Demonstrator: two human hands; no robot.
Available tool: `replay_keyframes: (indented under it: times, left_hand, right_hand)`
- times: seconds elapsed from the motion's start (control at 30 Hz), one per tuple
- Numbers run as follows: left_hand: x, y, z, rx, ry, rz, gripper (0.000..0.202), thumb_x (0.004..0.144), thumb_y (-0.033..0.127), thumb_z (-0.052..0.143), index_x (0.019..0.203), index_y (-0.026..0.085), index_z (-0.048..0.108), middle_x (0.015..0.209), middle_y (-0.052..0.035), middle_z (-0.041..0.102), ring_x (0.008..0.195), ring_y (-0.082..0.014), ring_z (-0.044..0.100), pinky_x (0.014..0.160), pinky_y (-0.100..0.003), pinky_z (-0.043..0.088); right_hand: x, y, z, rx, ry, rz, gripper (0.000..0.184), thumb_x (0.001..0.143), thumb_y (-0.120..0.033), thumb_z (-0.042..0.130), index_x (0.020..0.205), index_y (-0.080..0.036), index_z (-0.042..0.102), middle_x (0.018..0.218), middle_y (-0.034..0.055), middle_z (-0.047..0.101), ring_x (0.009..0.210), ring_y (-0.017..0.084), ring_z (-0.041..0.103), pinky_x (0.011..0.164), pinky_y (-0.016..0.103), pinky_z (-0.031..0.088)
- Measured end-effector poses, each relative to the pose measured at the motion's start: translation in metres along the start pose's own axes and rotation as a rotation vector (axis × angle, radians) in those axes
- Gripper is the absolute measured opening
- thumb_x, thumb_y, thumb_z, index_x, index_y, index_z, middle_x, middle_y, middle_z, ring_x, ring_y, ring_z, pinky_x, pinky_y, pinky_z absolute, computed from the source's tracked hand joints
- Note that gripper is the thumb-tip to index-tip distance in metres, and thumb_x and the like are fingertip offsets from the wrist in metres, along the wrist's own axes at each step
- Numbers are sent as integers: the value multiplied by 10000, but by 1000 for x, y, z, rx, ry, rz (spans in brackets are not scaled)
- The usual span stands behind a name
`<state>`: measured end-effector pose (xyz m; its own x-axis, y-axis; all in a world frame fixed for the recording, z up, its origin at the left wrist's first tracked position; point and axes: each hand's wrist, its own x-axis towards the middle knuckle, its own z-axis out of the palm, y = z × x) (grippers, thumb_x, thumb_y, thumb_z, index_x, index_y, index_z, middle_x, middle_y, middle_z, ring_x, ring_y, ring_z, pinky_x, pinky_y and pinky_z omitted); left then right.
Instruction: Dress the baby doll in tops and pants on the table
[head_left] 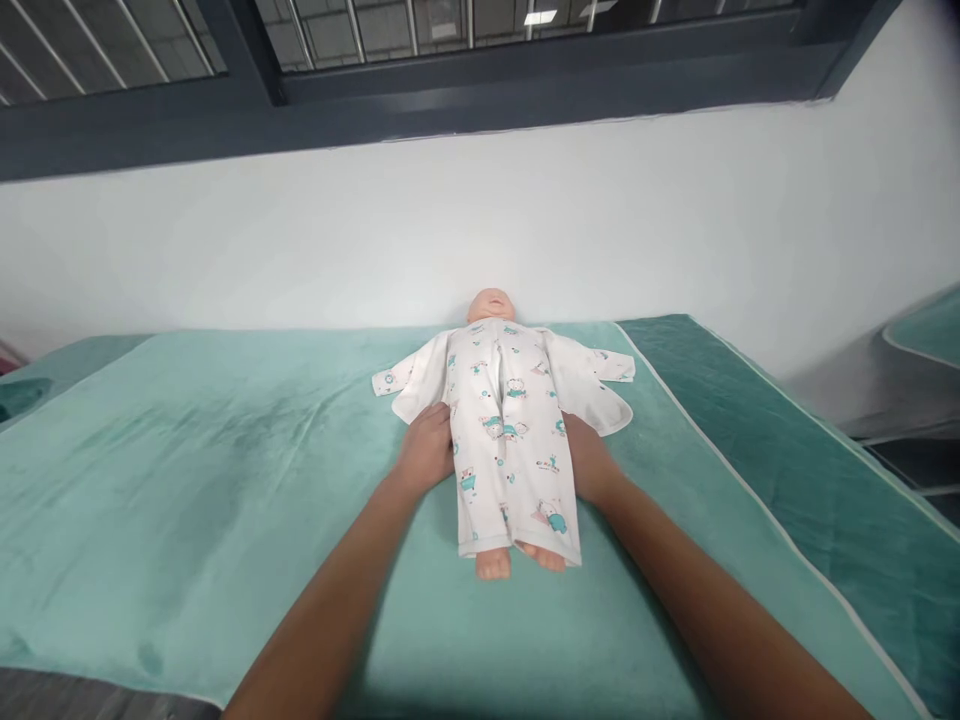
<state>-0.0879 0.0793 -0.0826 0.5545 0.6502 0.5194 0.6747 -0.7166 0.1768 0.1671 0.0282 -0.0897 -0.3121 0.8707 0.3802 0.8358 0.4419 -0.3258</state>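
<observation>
One left hand (429, 445), right hand (589, 458) flank printed trousers (480, 450) over doll (492, 303); grips unclear.

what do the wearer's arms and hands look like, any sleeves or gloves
The left forearm and right forearm are bare, no sleeve, watch or bracelet showing. The left hand and right hand are ungloved but partly hidden, so rings cannot be ruled out.

This looks like a childcare training room, though that is not certain. The clue is the baby doll (492, 303) at mid-frame, printed white infant clothes (517, 430) over its body, on a wide velvety green cover (225, 480). Another green cover (934, 325) shows at the right edge. A dark-framed window (525, 88) with metal bars (412, 25) tops a plain white wall (300, 230).
</observation>
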Motion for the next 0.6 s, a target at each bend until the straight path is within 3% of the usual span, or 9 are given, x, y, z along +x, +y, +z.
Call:
replay_keyframes:
  times: [0.2,0.3,0.4,0.53,0.6]
  left_hand:
    - [-11,5,-6,-5,-49,-5,219,791,124,475,598,193,554,654,-65,587,669,-201,528,647,-332,416]
    - [-14,5,-9,-47,-93,-97,249,792,108,443,582,196,543,628,-45,578,650,-185,531,652,-318,403]
    - [-16,3,-10,-108,-61,-254,261,796,108,406,595,200,543,631,-27,582,649,-173,541,632,-297,391]
    - [-15,-4,-10,-199,62,-518,231,785,130,406,687,207,599,733,-15,647,722,-175,586,678,-290,421]
    - [-14,-10,-9,-175,103,-642,210,792,157,425,755,211,624,804,-24,671,784,-194,600,704,-303,434]
  right_hand:
    - [-6,7,1,-6,-99,-69,197,869,-247,514,896,-202,704,1020,119,715,961,280,652,824,356,487]
    - [-8,8,0,46,-107,-66,184,853,-232,527,867,-197,707,951,106,724,906,266,659,786,343,477]
    - [-7,7,-5,175,-74,-18,192,863,-243,509,819,-198,690,857,72,713,828,231,653,730,312,464]
    - [-7,19,-12,279,156,229,220,882,-279,467,865,-213,676,801,27,695,707,179,608,680,287,453]
    - [-8,35,-14,218,319,372,232,867,-304,477,933,-201,674,879,50,697,774,193,614,743,308,467]
